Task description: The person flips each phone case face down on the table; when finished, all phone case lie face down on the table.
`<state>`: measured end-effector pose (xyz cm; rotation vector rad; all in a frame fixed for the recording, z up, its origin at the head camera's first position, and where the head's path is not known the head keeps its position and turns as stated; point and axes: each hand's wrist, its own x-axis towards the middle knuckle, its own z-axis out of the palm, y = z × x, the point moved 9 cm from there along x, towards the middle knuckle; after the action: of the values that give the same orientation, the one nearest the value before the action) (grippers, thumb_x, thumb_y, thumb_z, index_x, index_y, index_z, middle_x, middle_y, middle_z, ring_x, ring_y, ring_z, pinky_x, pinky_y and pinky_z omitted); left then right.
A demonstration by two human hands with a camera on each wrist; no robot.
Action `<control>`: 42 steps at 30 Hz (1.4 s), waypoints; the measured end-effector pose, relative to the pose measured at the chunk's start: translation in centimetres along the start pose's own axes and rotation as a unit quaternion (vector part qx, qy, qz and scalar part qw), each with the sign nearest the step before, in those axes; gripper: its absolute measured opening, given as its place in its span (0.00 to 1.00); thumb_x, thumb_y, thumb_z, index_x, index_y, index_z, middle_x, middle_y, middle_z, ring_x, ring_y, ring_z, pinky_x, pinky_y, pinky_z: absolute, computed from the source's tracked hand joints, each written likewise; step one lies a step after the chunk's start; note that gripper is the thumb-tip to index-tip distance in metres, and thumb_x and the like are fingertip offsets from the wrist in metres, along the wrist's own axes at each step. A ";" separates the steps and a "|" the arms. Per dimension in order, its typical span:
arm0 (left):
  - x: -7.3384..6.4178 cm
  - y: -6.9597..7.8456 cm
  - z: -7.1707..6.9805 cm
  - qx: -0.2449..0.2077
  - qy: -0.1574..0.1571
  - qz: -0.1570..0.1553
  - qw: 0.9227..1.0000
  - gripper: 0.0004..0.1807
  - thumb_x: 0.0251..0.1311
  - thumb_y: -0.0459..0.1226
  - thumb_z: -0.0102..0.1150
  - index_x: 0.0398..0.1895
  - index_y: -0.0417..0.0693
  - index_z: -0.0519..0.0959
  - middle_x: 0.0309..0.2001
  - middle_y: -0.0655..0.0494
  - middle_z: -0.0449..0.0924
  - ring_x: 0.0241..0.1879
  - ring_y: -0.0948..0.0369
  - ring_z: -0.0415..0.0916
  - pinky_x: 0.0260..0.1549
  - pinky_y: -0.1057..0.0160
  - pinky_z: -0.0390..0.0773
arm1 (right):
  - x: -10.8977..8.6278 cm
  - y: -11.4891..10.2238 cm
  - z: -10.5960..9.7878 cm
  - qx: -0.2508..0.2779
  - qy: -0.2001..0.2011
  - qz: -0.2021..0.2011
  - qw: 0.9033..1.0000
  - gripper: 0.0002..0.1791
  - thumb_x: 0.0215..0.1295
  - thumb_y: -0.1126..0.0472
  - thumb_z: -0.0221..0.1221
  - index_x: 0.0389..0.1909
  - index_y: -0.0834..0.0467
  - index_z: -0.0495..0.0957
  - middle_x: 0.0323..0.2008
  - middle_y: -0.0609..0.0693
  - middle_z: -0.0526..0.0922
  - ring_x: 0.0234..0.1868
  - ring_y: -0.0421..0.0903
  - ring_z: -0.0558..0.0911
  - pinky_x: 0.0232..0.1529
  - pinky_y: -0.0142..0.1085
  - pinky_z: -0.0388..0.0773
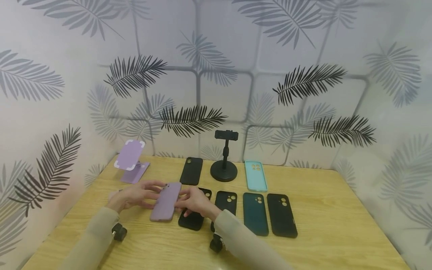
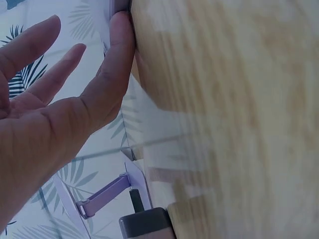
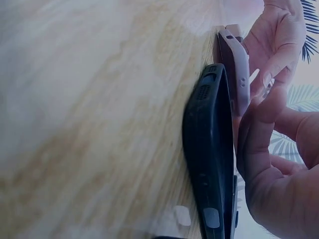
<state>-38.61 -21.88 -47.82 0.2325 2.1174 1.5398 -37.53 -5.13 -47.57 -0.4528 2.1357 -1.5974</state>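
Observation:
A phone in a light purple case (image 1: 166,202), its back turned up and camera at the top left, is between my hands at the left of the table. My left hand (image 1: 140,194) is at its left edge, fingers spread and fairly straight. In the left wrist view one fingertip touches the phone's edge while other fingers stay apart. My right hand (image 1: 195,202) grips the right edge with bent fingers, above a black phone case (image 1: 194,222). In the right wrist view the phone's dark underside shows, facing the wooden table; the exact finger contact is partly hidden.
Right of my hand lie another black case (image 1: 225,200), a dark teal case (image 1: 255,213) and a black case (image 1: 282,215). Behind are a black case (image 1: 191,171), a black phone stand (image 1: 224,171), a turquoise case (image 1: 255,176) and a purple folding stand (image 1: 129,155). Patterned walls border the table.

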 end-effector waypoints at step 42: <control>1.0 3.4 1.6 0.047 0.076 0.060 0.994 0.23 0.65 0.33 0.60 0.61 0.32 0.72 0.54 0.34 0.78 0.45 0.53 0.81 0.43 0.54 0.84 | -2.3 0.6 -4.4 -0.018 -0.002 -0.022 1.000 0.17 0.67 0.68 0.59 0.55 0.70 0.77 0.44 0.66 0.84 0.34 0.46 0.85 0.29 0.38 0.85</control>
<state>-39.18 -18.98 -45.28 0.2875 2.3364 1.5713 -37.88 -0.20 -46.77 -0.5181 2.1674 -1.5833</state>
